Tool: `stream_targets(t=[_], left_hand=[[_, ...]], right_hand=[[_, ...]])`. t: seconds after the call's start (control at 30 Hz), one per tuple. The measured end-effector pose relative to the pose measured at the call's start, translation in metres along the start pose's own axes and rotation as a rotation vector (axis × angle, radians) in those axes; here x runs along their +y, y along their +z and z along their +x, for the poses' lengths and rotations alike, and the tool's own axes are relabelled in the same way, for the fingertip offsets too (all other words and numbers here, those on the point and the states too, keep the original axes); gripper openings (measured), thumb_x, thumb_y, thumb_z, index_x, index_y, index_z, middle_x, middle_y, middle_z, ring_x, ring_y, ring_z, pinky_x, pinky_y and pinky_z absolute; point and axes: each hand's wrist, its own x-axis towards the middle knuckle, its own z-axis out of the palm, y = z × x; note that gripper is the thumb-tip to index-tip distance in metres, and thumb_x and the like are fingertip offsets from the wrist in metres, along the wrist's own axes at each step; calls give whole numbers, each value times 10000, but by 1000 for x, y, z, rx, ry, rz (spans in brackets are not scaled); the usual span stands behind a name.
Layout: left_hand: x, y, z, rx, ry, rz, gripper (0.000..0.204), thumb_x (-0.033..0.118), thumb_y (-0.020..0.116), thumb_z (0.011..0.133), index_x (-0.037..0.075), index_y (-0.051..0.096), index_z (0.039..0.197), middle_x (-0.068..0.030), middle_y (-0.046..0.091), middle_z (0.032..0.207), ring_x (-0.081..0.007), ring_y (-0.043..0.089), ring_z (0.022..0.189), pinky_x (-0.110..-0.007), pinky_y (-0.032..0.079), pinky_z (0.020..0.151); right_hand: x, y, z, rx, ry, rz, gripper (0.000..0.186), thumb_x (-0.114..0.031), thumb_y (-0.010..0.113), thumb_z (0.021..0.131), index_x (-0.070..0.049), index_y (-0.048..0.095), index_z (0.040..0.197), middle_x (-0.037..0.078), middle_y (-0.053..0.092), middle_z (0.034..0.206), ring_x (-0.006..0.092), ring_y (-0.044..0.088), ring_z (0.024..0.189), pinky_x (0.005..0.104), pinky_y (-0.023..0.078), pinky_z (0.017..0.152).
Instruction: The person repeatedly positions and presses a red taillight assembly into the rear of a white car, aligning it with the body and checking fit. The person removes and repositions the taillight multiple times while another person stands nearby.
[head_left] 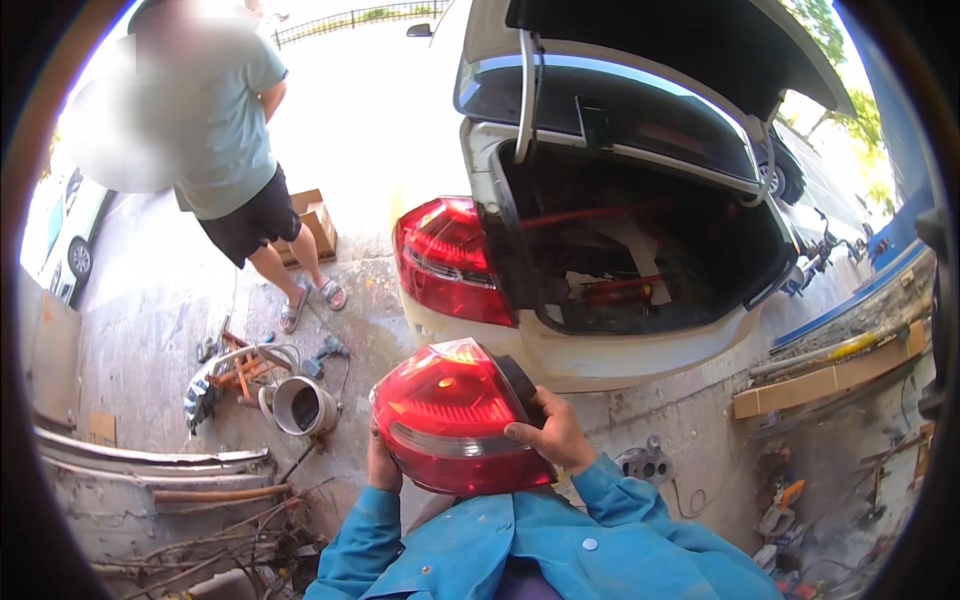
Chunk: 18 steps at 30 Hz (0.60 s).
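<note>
Both my hands hold a red tail light (450,415) in front of my chest, its lens facing outward and a dark housing edge on its right. My left hand (382,462) grips the lower left side, with most of its fingers hidden behind the light. My right hand (555,432) is closed round the right edge, thumb on the front. Just beyond stands a white car (600,355) with its boot lid (680,40) raised. A similar tail light (450,260) sits on the car's near left corner. Dark boot space (640,240) shows loose items inside.
A person (235,150) in a light shirt and dark shorts stands at the far left by a cardboard box (318,225). A bucket (300,405) and tools (245,370) lie on the floor. Long cardboard (830,375) rests at right; scrap branches (220,540) fill the lower left.
</note>
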Motion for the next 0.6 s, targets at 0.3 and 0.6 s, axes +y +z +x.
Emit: stream_targets(t=[0.3, 0.6], left_hand=[[15, 80, 36, -410, -21, 379, 984, 720, 483, 1158, 69, 204, 1841, -135, 285, 1878, -297, 285, 1716, -467, 267, 1380], [25, 154, 89, -377, 58, 756, 689, 370, 507, 1233, 36, 310, 1803, -237, 577, 1697, -371, 547, 1582, -471, 418, 1303]], right_hand=[[-23, -79, -27, 337, -153, -90, 859, -707, 920, 826, 47, 757, 1203, 159, 790, 997, 247, 768, 913, 393, 602, 830], [-12, -205, -29, 641, -199, 72, 807, -572, 982, 848, 64, 726, 1273, 95, 782, 1091, 165, 726, 966, 329, 585, 852]])
